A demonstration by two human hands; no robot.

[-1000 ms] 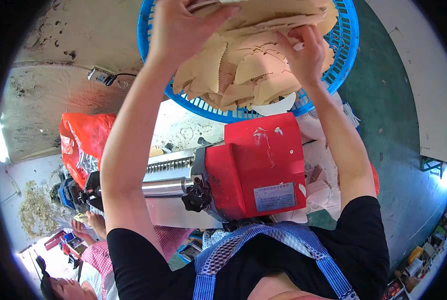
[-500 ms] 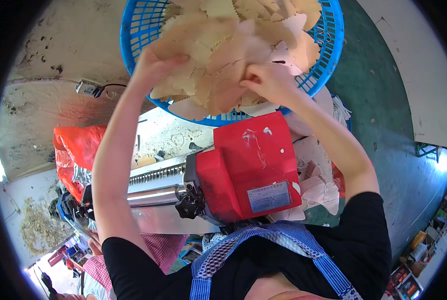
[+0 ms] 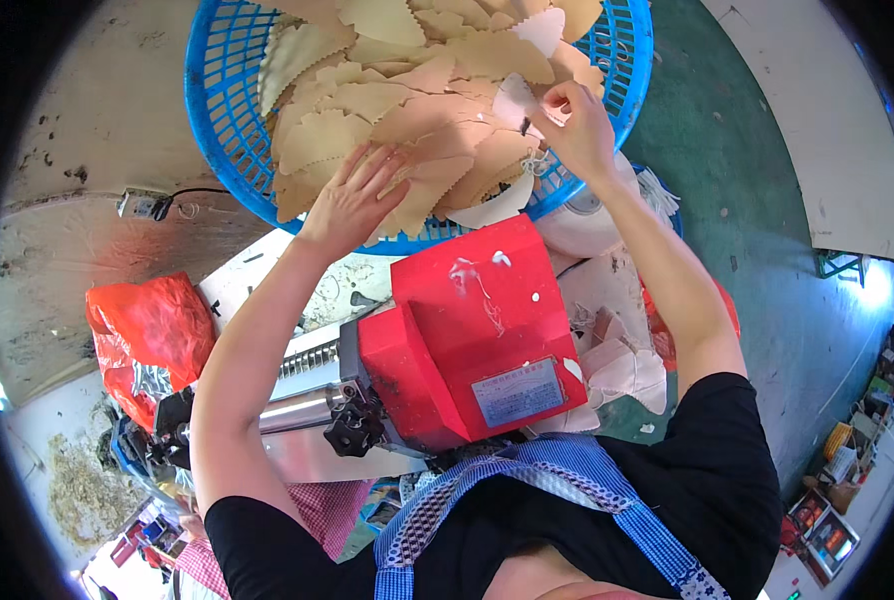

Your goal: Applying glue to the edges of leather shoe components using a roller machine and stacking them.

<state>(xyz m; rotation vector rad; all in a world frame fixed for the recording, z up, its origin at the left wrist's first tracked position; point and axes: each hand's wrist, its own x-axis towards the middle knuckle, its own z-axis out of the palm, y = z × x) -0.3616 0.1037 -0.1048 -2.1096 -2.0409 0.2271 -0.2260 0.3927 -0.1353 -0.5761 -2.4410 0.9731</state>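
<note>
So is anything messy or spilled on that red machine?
Yes. The red machine has white smears and drips dried across its top, like splashed glue or paint. Loose tan pieces also lie heaped beside it instead of in the blue basket, where the left hand and right hand handle the piled pieces.

Blue plastic lattice basket [image 3: 229, 120]; matt tan leather-like pcs [image 3: 407, 110]; red painted-metal machine [image 3: 472, 340], glossy.
</note>
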